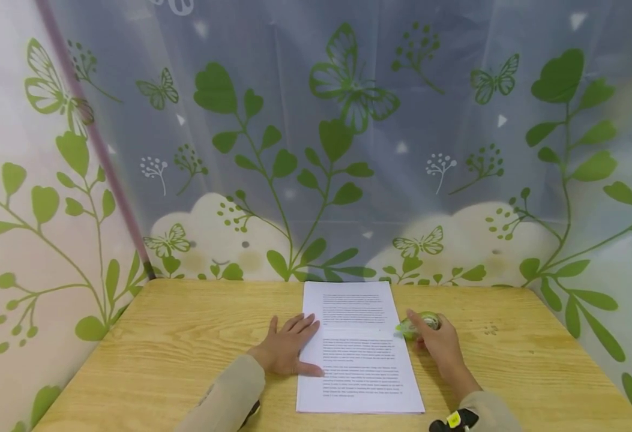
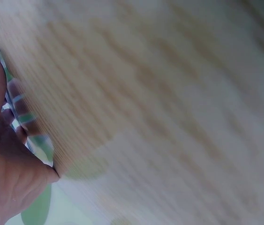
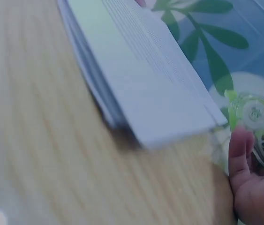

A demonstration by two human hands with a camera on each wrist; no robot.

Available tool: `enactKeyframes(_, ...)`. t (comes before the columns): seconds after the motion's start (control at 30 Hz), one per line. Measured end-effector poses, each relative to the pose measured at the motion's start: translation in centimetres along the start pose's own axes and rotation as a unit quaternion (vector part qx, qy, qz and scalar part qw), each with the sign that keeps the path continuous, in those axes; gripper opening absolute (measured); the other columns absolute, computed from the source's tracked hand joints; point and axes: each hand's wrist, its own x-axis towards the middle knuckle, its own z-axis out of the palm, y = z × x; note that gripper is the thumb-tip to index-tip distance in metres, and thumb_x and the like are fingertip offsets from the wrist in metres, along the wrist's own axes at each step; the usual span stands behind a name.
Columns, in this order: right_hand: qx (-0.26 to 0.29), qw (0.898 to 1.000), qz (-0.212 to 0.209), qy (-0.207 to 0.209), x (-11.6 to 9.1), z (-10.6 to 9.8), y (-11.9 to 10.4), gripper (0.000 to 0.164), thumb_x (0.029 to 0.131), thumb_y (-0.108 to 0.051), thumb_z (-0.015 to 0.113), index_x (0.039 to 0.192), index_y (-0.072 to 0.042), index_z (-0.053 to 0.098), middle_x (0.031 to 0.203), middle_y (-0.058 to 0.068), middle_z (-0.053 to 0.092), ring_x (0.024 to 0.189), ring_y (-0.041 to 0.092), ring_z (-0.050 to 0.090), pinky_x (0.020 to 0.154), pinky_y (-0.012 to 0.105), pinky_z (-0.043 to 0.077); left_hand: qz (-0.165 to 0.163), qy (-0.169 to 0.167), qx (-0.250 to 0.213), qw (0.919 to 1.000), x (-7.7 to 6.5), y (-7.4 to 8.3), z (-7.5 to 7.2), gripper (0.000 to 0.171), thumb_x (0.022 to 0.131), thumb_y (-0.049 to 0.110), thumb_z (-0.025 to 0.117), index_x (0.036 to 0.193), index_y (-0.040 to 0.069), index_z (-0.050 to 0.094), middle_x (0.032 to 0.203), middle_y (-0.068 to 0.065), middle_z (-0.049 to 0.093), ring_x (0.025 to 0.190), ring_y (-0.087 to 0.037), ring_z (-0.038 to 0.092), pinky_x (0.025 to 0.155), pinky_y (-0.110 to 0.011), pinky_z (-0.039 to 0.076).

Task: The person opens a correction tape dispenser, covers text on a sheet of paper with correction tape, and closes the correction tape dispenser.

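A stack of printed paper [image 1: 359,330] lies on the table, its lines of text broken by a blank band near the middle. My left hand [image 1: 288,348] rests at the stack's left edge with fingers spread, the thumb reaching over the lower text. A green, see-through correction tape [image 1: 424,324] is gripped in my right hand [image 1: 445,351], its tip pointing left at the paper's right edge. In the right wrist view the round reels of the correction tape [image 3: 252,115] show between thumb and fingers. Only part of my left hand [image 2: 14,183] appears in the left wrist view.
The wooden table [image 1: 197,324] extends on both sides of the paper. Behind it hangs a curtain [image 1: 305,180] printed with leaves and butterflies, meeting the table's back edge. A small grey mark [image 1: 491,328] sits on the tabletop to the right of my right hand.
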Motion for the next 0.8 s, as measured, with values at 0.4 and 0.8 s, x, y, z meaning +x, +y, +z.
enactKeyframes(0.4, 0.003, 0.999, -0.033, -0.015, -1.9, 6.6, -3.3, 0.058, 0.081, -0.056, 0.068, 0.104, -0.005, 0.052, 0.067, 0.005, 0.061, 0.054, 0.017, 0.056, 0.046, 0.025, 0.04, 0.007, 0.008, 0.005, 0.9999, 0.4, -0.7, 0.8, 0.103, 0.077, 0.08, 0.048, 0.153, 0.014, 0.024, 0.158, -0.005, 0.018, 0.143, -0.027, 0.014, 0.102, -0.071, 0.009)
enactKeyframes(0.8, -0.036, 0.997, -0.07, -0.023, -3.0, 13.2, -3.9, 0.051, 0.084, -0.044, 0.071, 0.107, -0.004, 0.05, 0.082, 0.006, 0.061, 0.059, 0.015, 0.06, 0.06, 0.03, 0.048, 0.002, 0.004, 0.007, 1.0, -0.1, 0.0, -0.1, 0.1, 0.079, 0.075, 0.051, 0.152, 0.013, 0.025, 0.157, -0.006, 0.02, 0.143, -0.027, 0.016, 0.102, -0.07, 0.011)
